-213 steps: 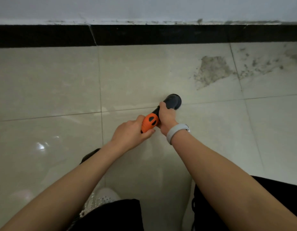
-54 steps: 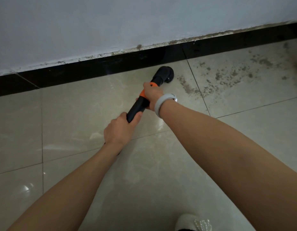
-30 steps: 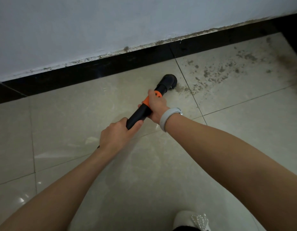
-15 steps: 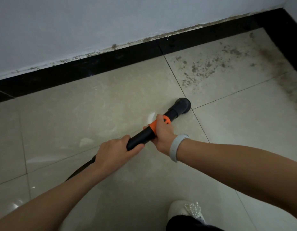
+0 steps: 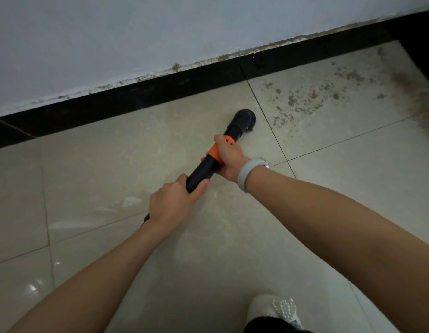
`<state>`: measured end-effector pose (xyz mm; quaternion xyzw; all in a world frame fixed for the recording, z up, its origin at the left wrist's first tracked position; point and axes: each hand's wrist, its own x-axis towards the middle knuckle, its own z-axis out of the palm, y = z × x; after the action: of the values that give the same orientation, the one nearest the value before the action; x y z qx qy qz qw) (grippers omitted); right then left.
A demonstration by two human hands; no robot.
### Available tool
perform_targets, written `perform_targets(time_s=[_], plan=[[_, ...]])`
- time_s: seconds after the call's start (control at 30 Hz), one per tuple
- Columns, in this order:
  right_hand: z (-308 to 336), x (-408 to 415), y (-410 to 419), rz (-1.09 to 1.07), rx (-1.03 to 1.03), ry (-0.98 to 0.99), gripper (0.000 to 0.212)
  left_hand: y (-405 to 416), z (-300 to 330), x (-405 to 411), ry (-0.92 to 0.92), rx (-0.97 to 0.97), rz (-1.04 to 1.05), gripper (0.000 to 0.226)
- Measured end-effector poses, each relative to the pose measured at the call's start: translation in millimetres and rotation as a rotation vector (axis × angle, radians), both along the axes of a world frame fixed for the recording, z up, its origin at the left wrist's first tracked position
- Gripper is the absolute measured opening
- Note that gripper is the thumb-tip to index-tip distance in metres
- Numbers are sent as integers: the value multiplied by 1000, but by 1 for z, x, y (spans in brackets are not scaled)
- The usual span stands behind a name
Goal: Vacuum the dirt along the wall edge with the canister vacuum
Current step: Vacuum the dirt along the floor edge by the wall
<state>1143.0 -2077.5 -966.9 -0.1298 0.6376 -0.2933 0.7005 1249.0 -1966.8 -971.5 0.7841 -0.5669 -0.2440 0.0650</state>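
A black vacuum wand [image 5: 203, 170] with an orange collar [image 5: 214, 153] points away from me toward the wall. Its round black nozzle [image 5: 242, 120] sits on the beige tile just left of a grout line. My right hand [image 5: 229, 157] grips the wand at the orange collar. My left hand [image 5: 172, 203] grips the black tube lower down. Brown dirt [image 5: 302, 99] is scattered over the tile to the right of the nozzle, up to the black baseboard [image 5: 160, 90]. The canister itself is out of view.
A white wall [image 5: 136, 32] rises above the baseboard, with crumbly residue along their joint. The baseboard turns a corner at the far right [image 5: 422, 39], where more dark dirt lies. My light shoe [image 5: 273, 311] stands on the tile at the bottom.
The nozzle has moved forward toward the wall from half a second ago, after being pulled back. Both hands keep their grip. The dirt patch left of the grout line is gone.
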Motion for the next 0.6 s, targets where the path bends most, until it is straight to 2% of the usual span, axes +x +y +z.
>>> perform_targets(time_s=[0.13,0.3,0.6], plan=[[1,3,-32,40,-47,50,21,-27,-2,-6,67,17,64,54],[2,-3,-56,57,-64,120,24,-57,0,-7,145,32,19,55],[-7,-30,-19,-163,-25,102,21,-33,-5,-21,47,19,-124,49]])
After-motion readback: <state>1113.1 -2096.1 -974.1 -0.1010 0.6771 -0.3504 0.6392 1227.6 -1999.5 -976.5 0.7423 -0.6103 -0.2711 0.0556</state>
